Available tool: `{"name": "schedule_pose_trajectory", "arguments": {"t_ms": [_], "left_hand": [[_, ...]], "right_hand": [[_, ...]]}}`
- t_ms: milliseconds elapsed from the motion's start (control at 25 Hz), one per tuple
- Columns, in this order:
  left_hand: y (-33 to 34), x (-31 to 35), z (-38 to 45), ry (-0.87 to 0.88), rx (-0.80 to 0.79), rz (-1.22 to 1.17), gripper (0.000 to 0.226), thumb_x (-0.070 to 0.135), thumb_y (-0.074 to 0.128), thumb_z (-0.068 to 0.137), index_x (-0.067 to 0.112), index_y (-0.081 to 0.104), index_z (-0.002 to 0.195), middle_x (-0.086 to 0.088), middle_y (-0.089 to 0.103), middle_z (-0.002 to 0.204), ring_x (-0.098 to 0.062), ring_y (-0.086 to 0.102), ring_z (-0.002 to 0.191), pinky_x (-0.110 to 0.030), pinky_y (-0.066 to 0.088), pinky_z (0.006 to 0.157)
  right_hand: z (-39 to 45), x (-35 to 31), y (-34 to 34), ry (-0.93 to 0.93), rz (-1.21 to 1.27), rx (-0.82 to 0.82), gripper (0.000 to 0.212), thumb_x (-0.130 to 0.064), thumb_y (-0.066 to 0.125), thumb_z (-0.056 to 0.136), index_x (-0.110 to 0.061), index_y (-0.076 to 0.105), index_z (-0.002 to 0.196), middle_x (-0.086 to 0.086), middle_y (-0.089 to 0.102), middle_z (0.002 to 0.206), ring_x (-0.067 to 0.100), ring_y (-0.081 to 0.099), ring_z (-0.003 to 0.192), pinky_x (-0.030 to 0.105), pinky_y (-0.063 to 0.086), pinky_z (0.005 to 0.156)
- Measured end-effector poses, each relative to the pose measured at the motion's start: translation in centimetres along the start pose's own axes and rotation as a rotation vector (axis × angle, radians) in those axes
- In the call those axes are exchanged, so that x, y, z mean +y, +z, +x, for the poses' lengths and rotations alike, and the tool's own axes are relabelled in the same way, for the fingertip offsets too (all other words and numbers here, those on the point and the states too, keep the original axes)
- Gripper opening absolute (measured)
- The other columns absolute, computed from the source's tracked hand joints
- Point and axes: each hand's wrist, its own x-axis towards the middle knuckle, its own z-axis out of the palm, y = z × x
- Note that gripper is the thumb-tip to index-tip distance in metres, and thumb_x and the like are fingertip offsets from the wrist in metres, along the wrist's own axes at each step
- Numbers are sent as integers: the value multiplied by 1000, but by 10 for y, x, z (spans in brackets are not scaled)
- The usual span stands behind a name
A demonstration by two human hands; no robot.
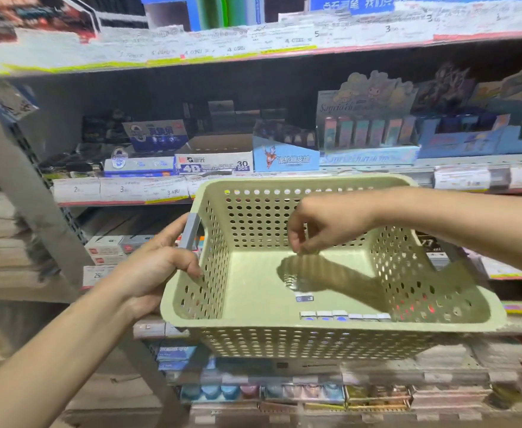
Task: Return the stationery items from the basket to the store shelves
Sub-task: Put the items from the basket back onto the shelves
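Observation:
A pale green perforated basket [253, 332] hangs in front of the store shelves. My left hand [157, 264] grips its left rim beside the grey handle [190, 231]. Inside, a row of small white erasers [343, 315] lies along the near wall, and one small white item [304, 298] lies alone on the floor. My right hand [321, 223] reaches in from the right above the basket floor, fingers curled downward with the tips pinched together. Whether it holds anything between them I cannot tell.
The middle shelf [284, 177] behind the basket carries display boxes: a white 4D eraser box [213, 162], a blue cartoon box [286, 157], a pastel character display [368, 131]. Price labels line the shelf edges. More stationery fills lower shelves [284, 393]. A grey upright [34, 193] stands left.

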Motion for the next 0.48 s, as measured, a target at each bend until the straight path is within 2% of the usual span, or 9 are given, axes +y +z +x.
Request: {"name": "schedule_pose_trajectory", "arguments": {"t_ms": [80,120,160,240,360,480], "left_hand": [[-23,2,-4,-2,4,21,86,-11,46,43,39,62,110,-21,64,82,-31,62,62,-46,53,66],[-34,2,-6,-2,6,36,86,-11,46,43,39,62,110,-22,63,88,-32,61,68,-46,52,69],[-44,2,-9,-1,5,54,86,-11,46,43,39,62,111,-23,62,93,-34,60,73,-47,52,70],[-64,2,-14,3,-9,75,85,-11,46,44,38,61,112,-25,61,99,-35,58,79,-48,51,74],[-95,-1,-20,5,-10,85,85,-11,46,45,39,61,113,-24,62,100,-32,60,77,-49,49,78],[-119,-4,-25,1,-1,82,82,-10,45,45,37,62,110,-21,63,98,-33,60,79,-47,48,80]], "right_hand": [[29,-16,16,47,24,-162,13,-5,61,85,-3,68,95,1,65,77,1,54,57,19,49,65],[44,-24,26,70,20,-232,16,-3,60,84,-1,68,97,6,66,79,3,55,57,26,51,68],[57,-29,35,97,-1,-297,18,-3,59,85,1,68,100,8,66,78,3,54,55,29,51,66],[80,-40,58,175,-47,-415,21,-2,57,86,2,66,105,11,63,82,9,55,63,28,47,64],[108,-56,91,254,-97,-540,25,-2,55,87,1,63,110,19,62,106,20,49,84,30,42,73],[124,-74,104,248,-111,-541,27,-2,54,87,-2,63,112,16,62,107,19,47,86,25,38,62]]}}
